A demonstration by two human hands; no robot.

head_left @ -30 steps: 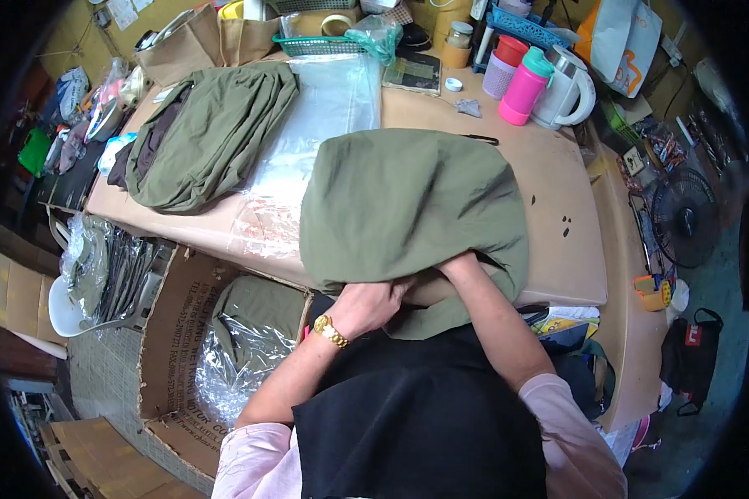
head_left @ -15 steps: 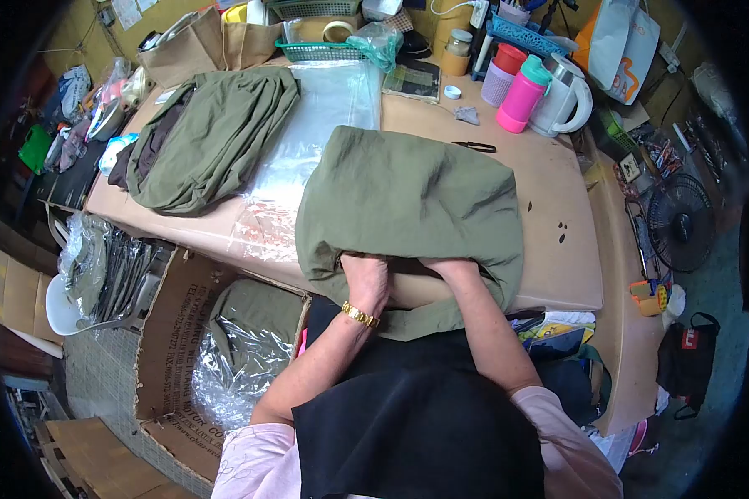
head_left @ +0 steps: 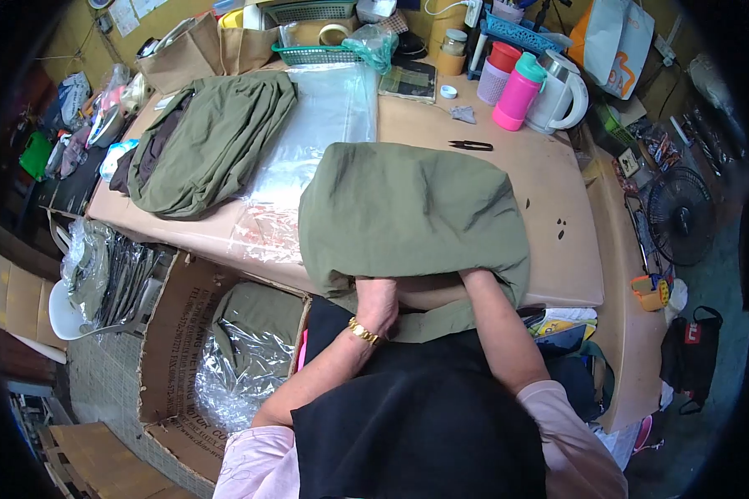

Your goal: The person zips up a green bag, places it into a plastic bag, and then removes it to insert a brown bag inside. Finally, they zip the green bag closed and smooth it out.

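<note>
An olive-green fabric piece (head_left: 412, 208), shaped like a soft bag with an opening toward me, lies on the table. My left hand (head_left: 377, 301), with a gold watch at its wrist, reaches into the opening on the left; its fingers are hidden under the cloth. On the right, my right hand (head_left: 476, 281) goes deeper inside, so only its wrist end shows. A strip of the same fabric crosses below the opening near my black apron. Thread snips (head_left: 471, 145) lie beyond the fabric.
More olive-green fabric pieces (head_left: 216, 141) lie at the table's left beside clear plastic sheets (head_left: 333, 100). A carton (head_left: 162, 358) holding plastic-wrapped fabric stands at the lower left. A pink bottle (head_left: 518, 96) and a kettle (head_left: 558, 96) stand at the back right.
The far edge of the olive-green fabric has come down toward me. My right hand has slid further under the cloth, and my left hand has shifted slightly right and down.
</note>
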